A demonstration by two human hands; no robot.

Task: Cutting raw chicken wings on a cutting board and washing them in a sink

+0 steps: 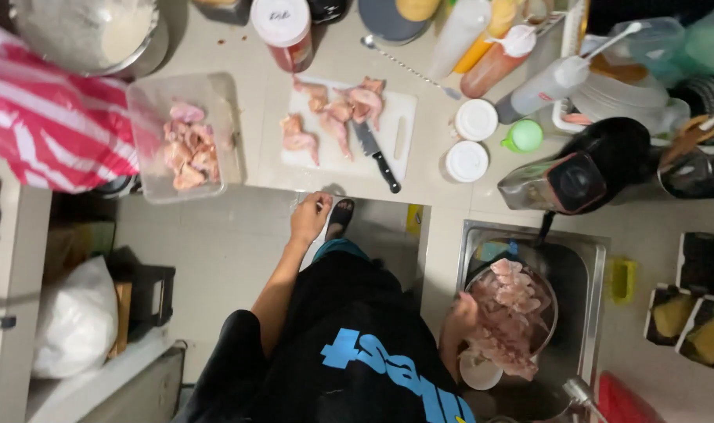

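My left hand (310, 216) rests with curled fingers against the front edge of the counter (435, 188), just below a white cutting board (404, 110). On the board lie several raw chicken wings (337, 113) and a black-handled knife (375, 153). My right hand (460, 310) grips the left rim of a metal bowl (551, 301) full of raw chicken pieces (507, 313), which sits in the steel sink (596, 258). A clear plastic tub (142, 102) left of the board holds more raw chicken (186, 145).
Sauce bottles (494, 59), two white lids (470, 141), a green cap (523, 136) and a blender (584, 172) crowd the counter's right. A red-and-white bag (48, 117) and a big metal bowl (87, 31) stand at left. A white sack (75, 321) lies on the floor.
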